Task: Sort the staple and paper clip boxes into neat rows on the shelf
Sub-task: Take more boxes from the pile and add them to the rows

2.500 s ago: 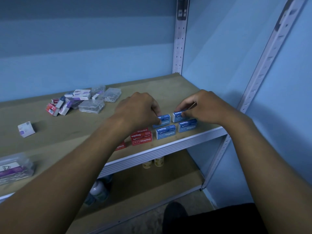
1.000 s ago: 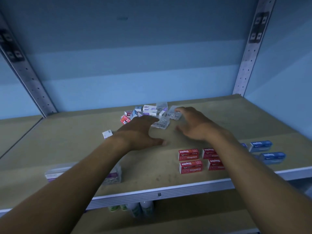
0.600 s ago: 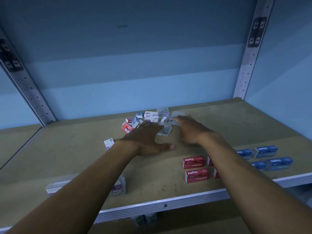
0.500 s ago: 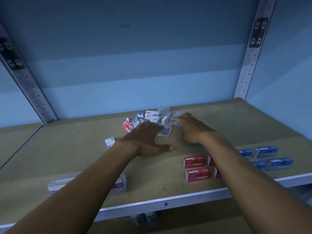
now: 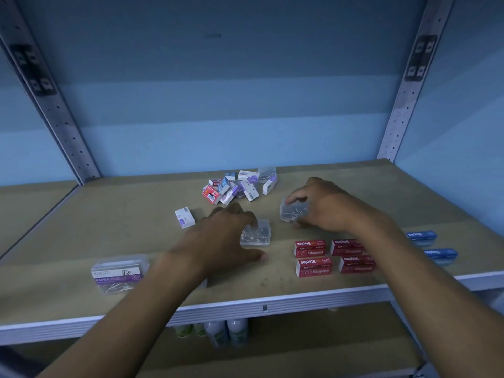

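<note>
The left hand (image 5: 222,238) lies low over the shelf (image 5: 114,219) with its fingers curled onto the left edge of a small clear box of paper clips (image 5: 256,233), thumb stretched along the board in front of it; it touches the box, though whether it truly grips cannot be told; the right hand (image 5: 324,208) is closed around a second clear box (image 5: 293,211), fingers over its top and thumb beneath, the box just behind and to the right of the first; right of the left thumb four red boxes (image 5: 313,266) stand in two neat rows of two, each printed "Staples" in white, upside down on the top face and upright on the front, the right forearm crossing over the right-hand pair; further right two blue boxes (image 5: 421,236) sit one behind the other near the front edge, also marked "Staples" upside down; behind both hands a loose heap of small boxes (image 5: 234,186) in red, white, blue and purple lies in the middle of the board, their print too small to read, with another clear box at its back right; a single white box with a purple mark (image 5: 184,217) lies apart, just left of the left hand; near the front left a larger clear case (image 5: 120,272) bears a purple band reading "PAPER", the left forearm passing just beside its right end; bottles (image 5: 227,332) stand on the lower level under the front rail.
</note>
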